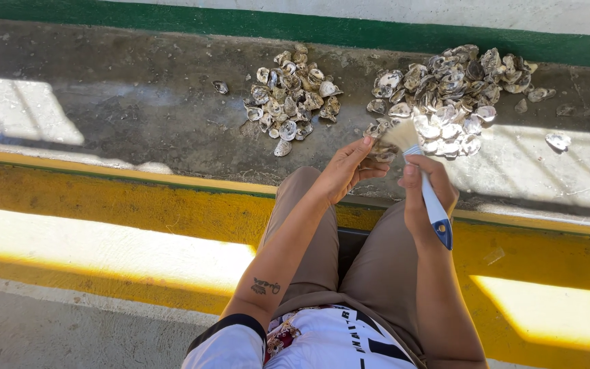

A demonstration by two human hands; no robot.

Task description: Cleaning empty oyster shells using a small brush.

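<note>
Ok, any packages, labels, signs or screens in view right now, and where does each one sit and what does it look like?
No packages, labels, signs or screens on the concrete ledge.
Shirt print: bottom centre, dark lettering and a red patterned patch on white fabric.
Otherwise only two shell piles, left pile and right pile, plus the brush in the right hand and a shell in the left hand.

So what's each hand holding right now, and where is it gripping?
The left hand pinches an oyster shell by its near edge. The right hand grips a paintbrush around the white middle of its handle, bristles against the shell.
</note>
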